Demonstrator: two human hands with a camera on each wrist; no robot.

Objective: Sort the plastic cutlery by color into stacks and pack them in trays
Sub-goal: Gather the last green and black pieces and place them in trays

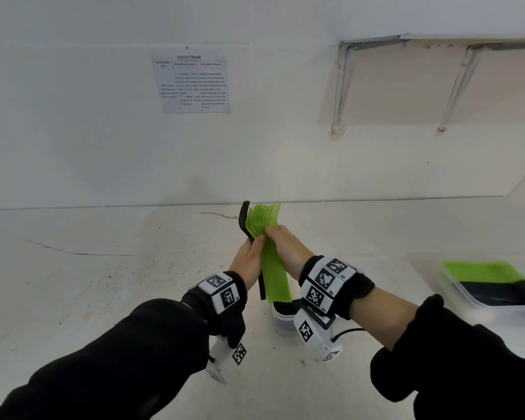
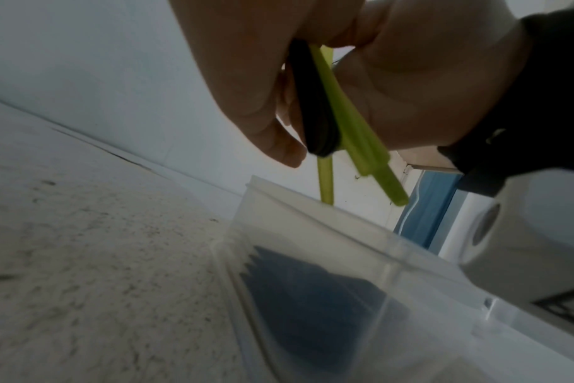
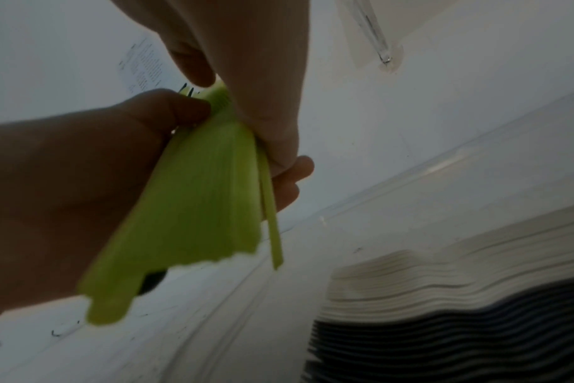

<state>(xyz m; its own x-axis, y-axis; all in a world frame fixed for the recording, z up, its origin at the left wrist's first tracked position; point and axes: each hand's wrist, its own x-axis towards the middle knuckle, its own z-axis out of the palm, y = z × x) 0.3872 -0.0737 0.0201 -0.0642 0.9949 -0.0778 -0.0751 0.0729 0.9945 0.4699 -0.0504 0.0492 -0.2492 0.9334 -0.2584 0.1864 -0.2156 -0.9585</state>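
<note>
Above the table, both hands hold one upright bundle of forks. It is a thick stack of green forks (image 1: 269,237) with a few black forks (image 1: 244,218) on its left side. My left hand (image 1: 250,256) grips the bundle from the left, thumb on the green handles. My right hand (image 1: 284,242) pinches the green stack from the right. In the left wrist view the black handles (image 2: 315,111) and green handles (image 2: 354,127) stick out under my left hand (image 2: 256,90). The right wrist view shows the fanned green stack (image 3: 194,207) between both hands.
A clear tray (image 2: 311,220) holding black cutlery (image 2: 311,298) stands right under the hands. Another clear tray (image 1: 431,268) at the right holds a green stack (image 1: 482,271) and a black stack (image 1: 503,294). White and black cutlery stacks (image 3: 443,298) show in the right wrist view. A wall stands behind.
</note>
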